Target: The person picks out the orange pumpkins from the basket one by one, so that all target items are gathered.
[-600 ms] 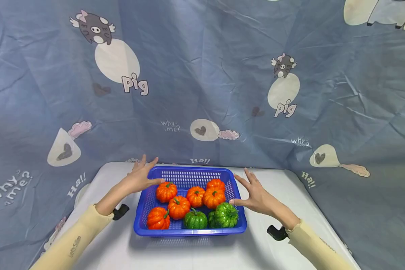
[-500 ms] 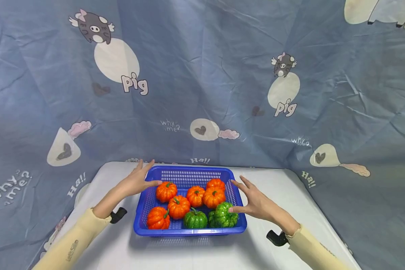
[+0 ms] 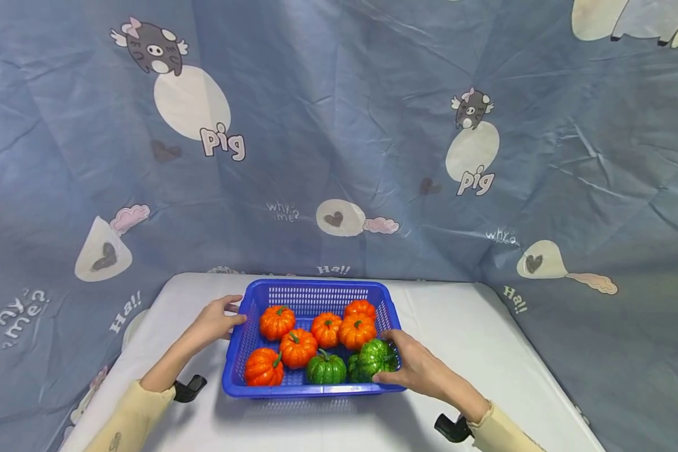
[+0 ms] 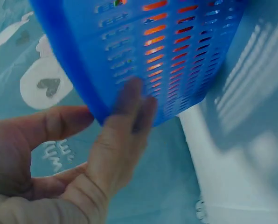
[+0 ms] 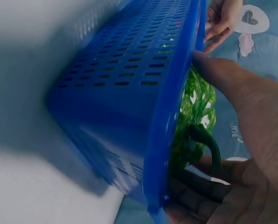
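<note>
A blue slotted plastic basket [image 3: 316, 390] stands on the white table. At its left rim is my left hand [image 3: 215, 321]; in the left wrist view the thumb [image 4: 71, 122] meets the rim while blurred fingers [image 4: 122, 121] lie along the outer wall. My right hand [image 3: 418, 367] reaches over the right front corner. Its thumb and curled fingers enclose a bumpy green pumpkin [image 3: 375, 358], whose stem shows in the right wrist view. The fingertips are partly hidden behind the rim there.
Several orange pumpkins [image 3: 298, 348] lie in the basket, with a smooth green pumpkin [image 3: 326, 368] near its front wall. White tabletop [image 3: 457, 320] surrounds the basket. A blue printed cloth [image 3: 294, 138] hangs behind.
My left hand has dropped from above the basket's back left to its left rim. My right hand has moved down and left, closing round the bumpy green pumpkin.
</note>
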A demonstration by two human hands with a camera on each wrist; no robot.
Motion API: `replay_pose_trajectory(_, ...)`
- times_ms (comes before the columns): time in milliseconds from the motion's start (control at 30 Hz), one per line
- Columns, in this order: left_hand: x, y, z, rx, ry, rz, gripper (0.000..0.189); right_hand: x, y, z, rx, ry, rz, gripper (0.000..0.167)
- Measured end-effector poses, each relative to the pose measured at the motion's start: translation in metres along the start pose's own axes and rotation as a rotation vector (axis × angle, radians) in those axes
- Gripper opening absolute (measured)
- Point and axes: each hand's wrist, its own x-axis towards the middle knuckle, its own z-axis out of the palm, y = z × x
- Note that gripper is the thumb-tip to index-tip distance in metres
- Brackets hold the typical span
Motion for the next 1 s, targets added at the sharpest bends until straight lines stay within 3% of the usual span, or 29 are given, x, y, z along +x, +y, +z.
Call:
replay_pose_trajectory(233,0.003,-0.019,-0.004,-0.193,-0.024,-0.070,0.061,0.000,-0.006,0.009,-0.025,0.072,0.062,0.073)
replay_pose_trajectory(500,0.009,-0.035,-0.007,-0.391,-0.115,-0.147,0.065,0.001,-0.012,0.019,-0.060,0.140,0.063,0.070)
replay_pose_trajectory(700,0.010,-0.037,-0.005,-0.414,-0.123,-0.156,0.065,-0.001,-0.013,0.025,-0.098,0.179,0.083,0.073)
replay_pose_trajectory(1000,0.010,-0.037,-0.006,-0.427,-0.141,-0.154,0.065,0.000,-0.012,0.032,0.003,0.239,0.129,0.075)
